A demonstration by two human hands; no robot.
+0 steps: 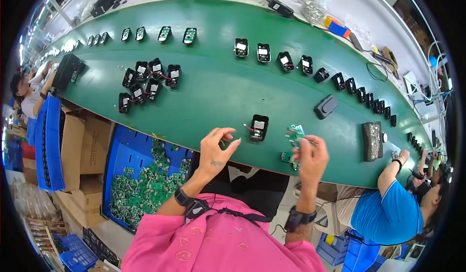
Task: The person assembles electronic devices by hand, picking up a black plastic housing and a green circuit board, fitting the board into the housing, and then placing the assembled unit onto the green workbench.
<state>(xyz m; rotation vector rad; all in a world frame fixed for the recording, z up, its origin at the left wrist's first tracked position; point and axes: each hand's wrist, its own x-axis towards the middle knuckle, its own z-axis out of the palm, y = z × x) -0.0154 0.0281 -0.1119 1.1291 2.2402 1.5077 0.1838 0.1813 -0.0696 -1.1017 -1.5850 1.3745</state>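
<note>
Left hand (pixel 217 148) is the nearer one: just left of the uncovered black casing (pixel 259 127), slightly bodyward, not touching it. Thumb and fingers spread, nothing visible between them. Right hand (pixel 313 158) is right of the casing, bit farther off; fingertips look pinched on the edge of a green circuit board (pixel 294 132), blurred, so exact grip unclear. Second board (pixel 287 157) is right of the casing, nearer the body. Casing's long axis runs roughly away from the body, red wire (pixel 248 127) at its left. Beyond it: black cover (pixel 325 107) right, grouped casings (pixel 138 93) well left.
</note>
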